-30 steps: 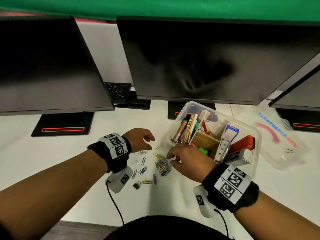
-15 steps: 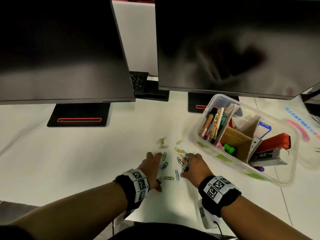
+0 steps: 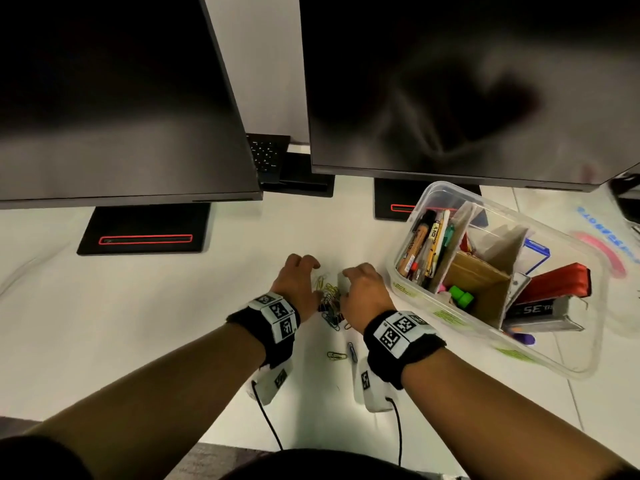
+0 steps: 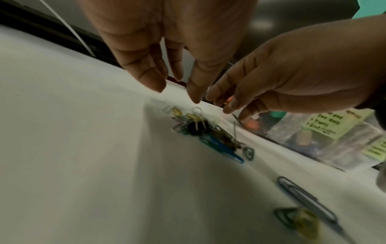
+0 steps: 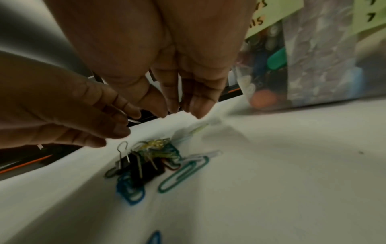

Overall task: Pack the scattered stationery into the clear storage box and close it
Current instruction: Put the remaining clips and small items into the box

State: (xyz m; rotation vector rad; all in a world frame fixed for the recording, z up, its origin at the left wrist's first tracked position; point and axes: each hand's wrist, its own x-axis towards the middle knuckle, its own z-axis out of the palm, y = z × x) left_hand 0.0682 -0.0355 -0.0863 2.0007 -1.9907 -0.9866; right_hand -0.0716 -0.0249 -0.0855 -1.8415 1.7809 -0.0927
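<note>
Head view: two hands low over the white tabletop (image 3: 138, 323), cupped round one small heap, the box off to the right.
Left hand (image 3: 298, 282): fingers relaxed and pointing down, grasping nothing; it sits just left of the heap, fingertips hovering at the heap's far edge in the left wrist view.
Clip pile (image 3: 330, 306): coloured paper clips tangled with a black binder clip (image 4: 197, 128), lying between the two hands and a touch nearer than their fingertips; the heap runs near to far along the gap between the palms.
Stray clips (image 3: 341, 355): two or three loose ones on the near side, between the wrists, outside the cupped hands.
Right hand (image 3: 363, 292): fingers drooping, loosely gathered, tips close to the left hand's fingers; nothing visibly held, though something pale beside its knuckles in the head view is too blurred to name.
Nearer hand: both flank the heap about equally, but the right lies between it and the box, so I'd back it for the carry.
Clear storage box (image 3: 401, 271): open, to the right of the right hand and near it, already crowded with pens and a stapler.
Hidden: the lid, if that is the pale clear thing at the far right edge, is cut off; whether the fingertips touch any clips cannot be told.
</note>
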